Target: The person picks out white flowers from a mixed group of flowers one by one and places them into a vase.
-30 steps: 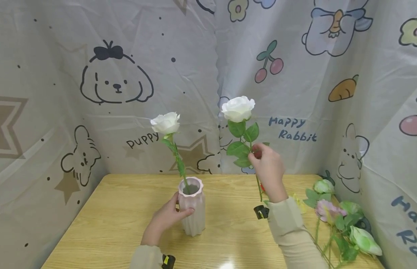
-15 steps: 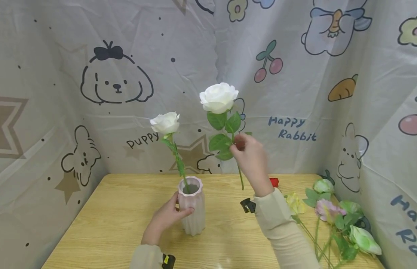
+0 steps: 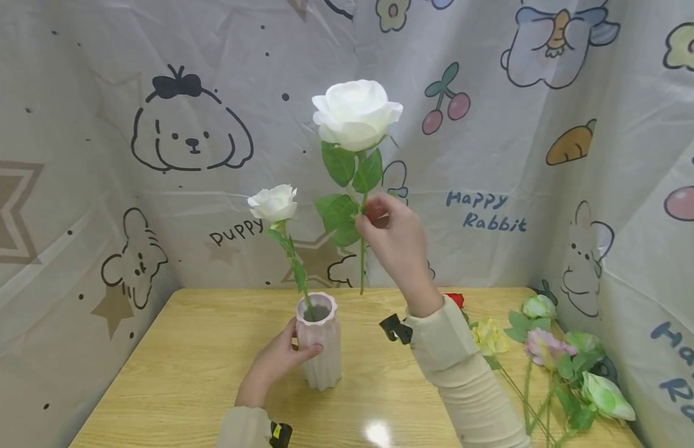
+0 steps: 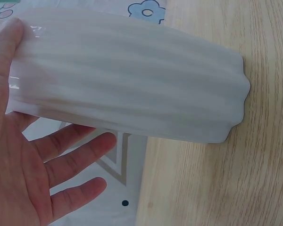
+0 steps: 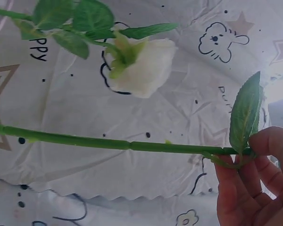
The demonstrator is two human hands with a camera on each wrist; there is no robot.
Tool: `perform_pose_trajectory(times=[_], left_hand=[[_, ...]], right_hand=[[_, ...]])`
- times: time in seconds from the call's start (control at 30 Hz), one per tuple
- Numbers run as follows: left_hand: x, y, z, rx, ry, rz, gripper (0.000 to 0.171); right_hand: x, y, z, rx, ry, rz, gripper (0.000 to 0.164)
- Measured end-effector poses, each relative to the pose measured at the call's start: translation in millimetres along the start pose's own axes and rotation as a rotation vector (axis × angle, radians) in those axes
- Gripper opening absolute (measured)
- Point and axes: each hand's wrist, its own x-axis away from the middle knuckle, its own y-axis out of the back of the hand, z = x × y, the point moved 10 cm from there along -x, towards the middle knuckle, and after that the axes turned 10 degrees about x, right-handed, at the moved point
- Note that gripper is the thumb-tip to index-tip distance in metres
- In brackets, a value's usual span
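A pale ribbed vase (image 3: 322,358) stands upright on the table, one white rose (image 3: 272,203) leaning left out of its scalloped mouth. My left hand (image 3: 276,359) grips the vase at its left side, thumb across the front. In the left wrist view the thumb lies on the glossy wall, while several fingers (image 4: 80,162) extend beside it. Higher up, my right hand (image 3: 397,239) pinches the green stem of a second white rose (image 3: 358,115) between thumb and fingers. Its stem (image 5: 99,142) hangs free, its lower end above and to the right of the vase mouth.
On the table's right side lie a red flower (image 3: 454,300), a yellow flower (image 3: 490,336), a pink flower (image 3: 544,347) and pale green flowers (image 3: 607,398) with long stems. A printed curtain (image 3: 302,143) encloses the wooden table (image 3: 184,367) at the back and sides.
My right hand has carried the second rose leftward, upward and closer to the camera, above the vase's right side. The left hand and vase have stayed in place.
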Motion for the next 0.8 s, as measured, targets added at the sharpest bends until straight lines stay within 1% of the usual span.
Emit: perform_pose_trajectory(times=[0.13,0.2,0.33,0.47,0.57,0.63,0.8], left_hand=[[-0.2,0.9,-1.0,0.028,0.000,0.004,0.083],[-0.3,1.2,-1.6,0.035,0.001,0.005,0.083],[-0.8,1.5,-1.9,0.038,0.002,0.004,0.082],[-2.1,0.8,-1.0,0.038,-0.007,0.003,0.081],[-2.9,-0.5,-0.7,0.040,-0.019,0.007,0.080],[-2.9,-1.4,-0.3,0.044,-0.020,0.010,0.080],[-1.5,-2.4,1.0,0.031,-0.002,0.010,0.080]], right_hand=[[-6.7,5.1,21.7,-0.035,0.050,-0.013,0.008],[-8.6,7.9,31.1,-0.068,0.061,-0.017,0.008],[-9.7,8.2,45.2,-0.137,0.049,0.002,0.008],[-6.7,-1.5,50.9,-0.173,0.027,0.049,0.007],[-1.7,-14.4,47.3,-0.179,0.010,0.086,0.008],[2.8,-26.7,39.4,-0.183,-0.017,0.120,0.009],[15.0,-67.5,6.7,-0.204,-0.097,0.194,0.011]])
